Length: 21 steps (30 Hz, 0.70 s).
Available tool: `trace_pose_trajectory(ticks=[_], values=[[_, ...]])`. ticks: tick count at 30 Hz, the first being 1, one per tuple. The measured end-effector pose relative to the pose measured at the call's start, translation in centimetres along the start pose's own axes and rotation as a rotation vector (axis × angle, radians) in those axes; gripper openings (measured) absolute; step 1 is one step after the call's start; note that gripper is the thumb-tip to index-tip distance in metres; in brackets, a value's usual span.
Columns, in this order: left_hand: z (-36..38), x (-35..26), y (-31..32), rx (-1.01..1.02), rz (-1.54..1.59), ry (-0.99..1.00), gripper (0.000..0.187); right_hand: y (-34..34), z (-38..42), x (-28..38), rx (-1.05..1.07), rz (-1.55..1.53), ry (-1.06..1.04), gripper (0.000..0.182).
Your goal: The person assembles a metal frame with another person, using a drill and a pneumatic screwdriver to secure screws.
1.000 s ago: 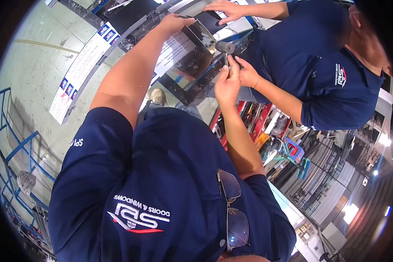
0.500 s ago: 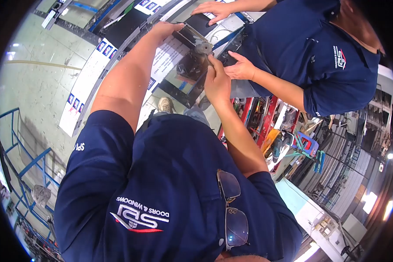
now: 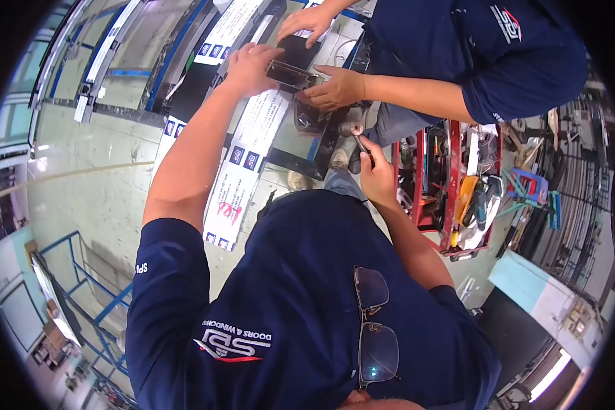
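Observation:
My left hand (image 3: 251, 70) grips the end of a dark aluminium profile (image 3: 292, 74) with shiny edges, fingers on its far side. A co-worker's hand (image 3: 335, 89) is at the profile's other end, and their other hand (image 3: 306, 24) rests on a black surface just beyond. My right hand (image 3: 377, 176) is closed round the dark handle of a hammer (image 3: 354, 128). Its round grey head points up, apart from the profile and below the co-worker's near hand. A white strip with printed labels (image 3: 242, 164) runs beneath my left forearm.
The co-worker in a navy shirt (image 3: 451, 41) stands opposite, at the upper right. A red tool box (image 3: 451, 184) full of tools is on the floor to my right. Blue metal racks (image 3: 75, 273) stand at left. Long profiles (image 3: 584, 184) are stacked at far right.
My right hand has drawn the hammer back from the profile, toward me and to the right. The co-worker's near hand has moved onto the profile. The view has shifted.

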State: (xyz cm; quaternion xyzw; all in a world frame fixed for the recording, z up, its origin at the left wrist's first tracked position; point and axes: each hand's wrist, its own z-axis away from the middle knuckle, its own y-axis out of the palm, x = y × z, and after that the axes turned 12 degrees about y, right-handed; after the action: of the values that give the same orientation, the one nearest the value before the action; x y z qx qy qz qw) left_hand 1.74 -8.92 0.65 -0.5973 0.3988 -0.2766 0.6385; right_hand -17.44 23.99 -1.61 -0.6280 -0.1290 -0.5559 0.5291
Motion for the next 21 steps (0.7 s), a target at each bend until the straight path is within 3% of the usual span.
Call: trace_pose_trajectory(ticks=[4, 6, 7, 21], values=[[-1.9, -0.1, -0.6, 0.109, -0.167, 0.167, 0.073, -0.2, 1.0, -1.8, 0.029, 0.051, 0.155, 0.035], [-2.4, -0.2, -0.6, 0.218, -0.063, 0.225, 0.063, -0.6, 1.4, -2.1, 0.051, 0.081, 0.242, 0.035], [-2.2, -0.1, -0.5, 0.164, -0.077, 0.244, 0.060, -0.4, 1.6, -3.0, 0.022, 0.078, 0.232, 0.035], [-2.6, 0.1, -1.4, 0.241, -0.085, 0.291, 0.062, -1.9, 2.9, -5.4, -0.016, 0.102, 0.316, 0.036]])
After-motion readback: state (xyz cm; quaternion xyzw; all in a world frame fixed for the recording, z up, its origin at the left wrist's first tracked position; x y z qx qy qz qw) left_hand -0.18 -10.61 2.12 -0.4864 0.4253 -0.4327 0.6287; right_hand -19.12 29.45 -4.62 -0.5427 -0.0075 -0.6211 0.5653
